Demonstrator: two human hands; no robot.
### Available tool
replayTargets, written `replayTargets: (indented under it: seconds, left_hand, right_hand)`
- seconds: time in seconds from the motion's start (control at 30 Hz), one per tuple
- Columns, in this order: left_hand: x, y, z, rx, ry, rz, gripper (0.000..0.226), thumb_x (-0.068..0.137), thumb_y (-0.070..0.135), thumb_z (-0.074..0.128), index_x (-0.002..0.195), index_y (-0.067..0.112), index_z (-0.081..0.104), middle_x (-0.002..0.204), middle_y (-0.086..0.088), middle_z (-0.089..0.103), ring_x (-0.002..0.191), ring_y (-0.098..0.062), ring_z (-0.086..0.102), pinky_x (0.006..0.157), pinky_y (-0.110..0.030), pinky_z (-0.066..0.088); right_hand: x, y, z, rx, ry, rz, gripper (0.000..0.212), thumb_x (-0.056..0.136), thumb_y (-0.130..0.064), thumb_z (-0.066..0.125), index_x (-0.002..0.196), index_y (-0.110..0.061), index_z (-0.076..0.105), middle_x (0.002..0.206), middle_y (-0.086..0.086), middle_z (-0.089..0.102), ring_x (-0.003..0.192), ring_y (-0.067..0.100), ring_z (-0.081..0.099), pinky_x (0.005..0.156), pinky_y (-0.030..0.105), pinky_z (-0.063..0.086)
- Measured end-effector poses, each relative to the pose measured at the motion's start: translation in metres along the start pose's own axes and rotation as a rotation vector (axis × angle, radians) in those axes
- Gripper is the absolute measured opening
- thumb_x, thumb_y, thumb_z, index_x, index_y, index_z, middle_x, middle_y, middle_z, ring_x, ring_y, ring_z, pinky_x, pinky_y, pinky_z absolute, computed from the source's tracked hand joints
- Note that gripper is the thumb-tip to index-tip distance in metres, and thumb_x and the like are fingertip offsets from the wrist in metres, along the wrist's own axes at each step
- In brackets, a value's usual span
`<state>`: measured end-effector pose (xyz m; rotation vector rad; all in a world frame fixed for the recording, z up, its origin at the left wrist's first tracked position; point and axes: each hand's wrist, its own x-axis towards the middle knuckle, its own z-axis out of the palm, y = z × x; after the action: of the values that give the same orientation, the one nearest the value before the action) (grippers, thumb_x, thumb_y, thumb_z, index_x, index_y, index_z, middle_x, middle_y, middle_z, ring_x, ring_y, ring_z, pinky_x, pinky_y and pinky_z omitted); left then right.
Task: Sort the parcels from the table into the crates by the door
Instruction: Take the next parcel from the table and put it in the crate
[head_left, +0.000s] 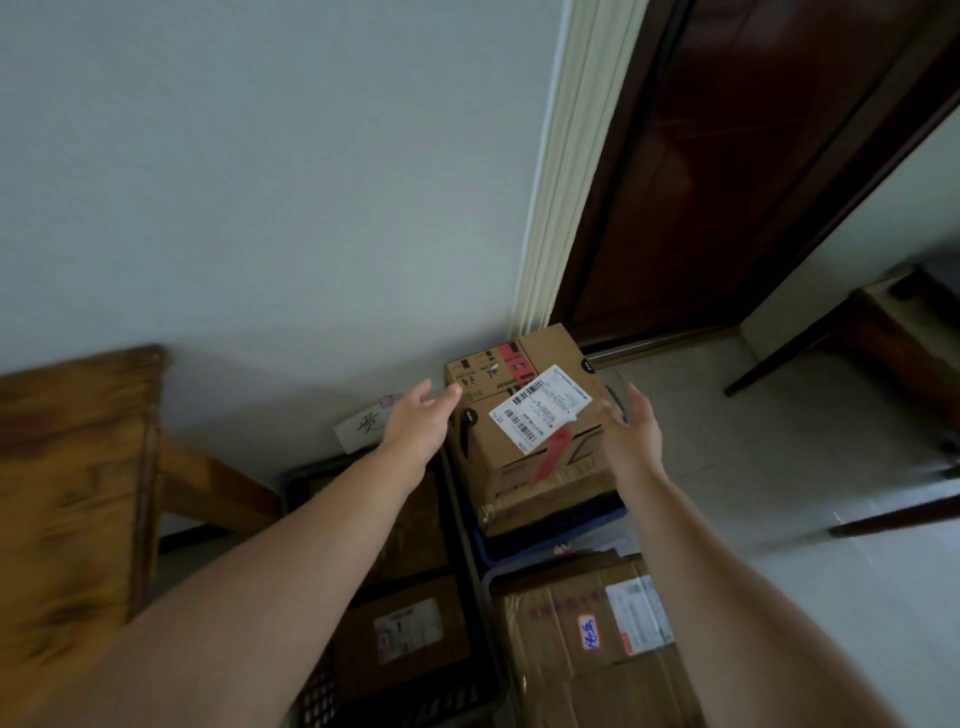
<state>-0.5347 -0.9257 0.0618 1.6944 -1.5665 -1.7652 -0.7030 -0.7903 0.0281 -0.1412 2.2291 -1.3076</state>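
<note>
Head view: the brown cardboard parcel (485, 446) sits on top of the blue crate (519, 552) at the far end of the row, right by the door (727, 182) frame. It's got a white shipping label (540, 408) with barcodes stuck on crooked across the top and a red strip (551, 453) running from it toward the near side. There's also a red panel and black handling icons printed along the far edge. Its long axis runs near to far, with the far end swung a bit right. The left hand (418, 423) is at its left side and the right hand (636, 426) at its right. The fingers (439, 400) on both are straight and loose, gripping nothing. Can't tell if they actually touch the cardboard. The black crate (298, 483) on the left holds more labelled parcels.
</note>
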Motion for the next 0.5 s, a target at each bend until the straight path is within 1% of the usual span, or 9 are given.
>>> replayTargets:
  seconds: [0.03, 0.1, 0.17, 0.23, 0.3, 0.33, 0.4, 0.43, 0.5]
  left_hand:
    - [-0.011, 0.008, -0.007, -0.002, -0.002, 0.02, 0.064, 0.092, 0.043, 0.055, 0.147, 0.021, 0.031, 0.145, -0.006, 0.043, 0.13, -0.026, 0.043, 0.109, -0.049, 0.034]
    - [-0.037, 0.023, -0.024, -0.013, 0.004, 0.072, 0.062, 0.092, 0.043, 0.054, 0.146, 0.021, 0.032, 0.144, -0.006, 0.044, 0.129, -0.026, 0.045, 0.108, -0.048, 0.035]
    - [-0.062, 0.035, -0.043, -0.023, 0.018, 0.138, 0.058, 0.093, 0.041, 0.054, 0.144, 0.019, 0.036, 0.143, -0.005, 0.044, 0.126, -0.025, 0.047, 0.107, -0.045, 0.038]
    - [-0.093, 0.041, -0.069, -0.04, 0.022, 0.195, 0.056, 0.093, 0.038, 0.054, 0.143, 0.018, 0.038, 0.143, -0.006, 0.044, 0.125, -0.024, 0.048, 0.106, -0.044, 0.038]
    - [-0.12, 0.039, -0.097, -0.058, 0.024, 0.241, 0.054, 0.094, 0.037, 0.054, 0.142, 0.018, 0.039, 0.142, -0.006, 0.045, 0.122, -0.023, 0.05, 0.103, -0.038, 0.04]
    - [-0.135, 0.037, -0.112, -0.068, 0.025, 0.265, 0.054, 0.094, 0.037, 0.054, 0.142, 0.018, 0.039, 0.141, -0.006, 0.046, 0.119, -0.023, 0.052, 0.097, -0.034, 0.041]
    - [-0.161, 0.03, -0.141, -0.091, 0.028, 0.307, 0.053, 0.094, 0.037, 0.054, 0.141, 0.019, 0.04, 0.139, -0.006, 0.048, 0.112, -0.021, 0.054, 0.083, -0.03, 0.042]
    - [-0.182, 0.021, -0.163, -0.098, 0.016, 0.334, 0.052, 0.094, 0.037, 0.054, 0.141, 0.019, 0.039, 0.139, -0.005, 0.048, 0.111, -0.02, 0.054, 0.081, -0.029, 0.043]
    - [-0.207, 0.014, -0.189, -0.093, 0.018, 0.382, 0.052, 0.094, 0.037, 0.054, 0.141, 0.019, 0.039, 0.139, -0.006, 0.048, 0.116, -0.021, 0.052, 0.091, -0.036, 0.047]
  right_hand:
    - [-0.012, -0.009, 0.001, 0.018, -0.006, -0.005, 0.055, 0.095, -0.03, 0.054, 0.146, -0.025, 0.033, 0.136, -0.005, 0.048, 0.11, 0.013, 0.055, 0.087, 0.026, 0.043]
    - [-0.041, -0.029, 0.003, 0.056, -0.031, -0.027, 0.048, 0.096, -0.028, 0.053, 0.142, -0.024, 0.04, 0.117, -0.008, 0.053, 0.078, -0.005, 0.05, 0.062, 0.016, 0.039]
    - [-0.072, -0.05, 0.006, 0.09, -0.071, -0.039, 0.047, 0.096, -0.028, 0.053, 0.141, -0.025, 0.041, 0.122, -0.006, 0.055, 0.078, -0.003, 0.052, 0.057, 0.016, 0.037]
    - [-0.113, -0.071, 0.009, 0.124, -0.101, -0.07, 0.049, 0.096, -0.03, 0.053, 0.143, -0.026, 0.039, 0.135, 0.0, 0.052, 0.101, 0.012, 0.059, 0.068, 0.024, 0.049]
    - [-0.156, -0.086, 0.013, 0.126, -0.14, -0.112, 0.047, 0.096, -0.029, 0.053, 0.141, -0.025, 0.042, 0.139, 0.004, 0.051, 0.118, 0.022, 0.055, 0.092, 0.039, 0.05]
    - [-0.177, -0.092, 0.016, 0.129, -0.154, -0.145, 0.042, 0.096, -0.029, 0.052, 0.137, -0.023, 0.047, 0.136, 0.005, 0.053, 0.116, 0.022, 0.056, 0.095, 0.041, 0.048]
    - [-0.219, -0.101, 0.02, 0.13, -0.134, -0.227, 0.021, 0.095, -0.025, 0.052, 0.115, -0.024, 0.06, 0.121, 0.006, 0.061, 0.096, 0.013, 0.06, 0.084, 0.036, 0.049]
    - [-0.252, -0.101, 0.024, 0.139, -0.116, -0.269, 0.018, 0.094, -0.024, 0.051, 0.109, -0.024, 0.061, 0.118, 0.008, 0.062, 0.094, 0.013, 0.06, 0.083, 0.036, 0.048]
    - [-0.285, -0.105, 0.028, 0.151, -0.104, -0.302, 0.034, 0.094, -0.025, 0.052, 0.127, -0.018, 0.055, 0.126, 0.006, 0.059, 0.112, 0.02, 0.057, 0.098, 0.043, 0.044]
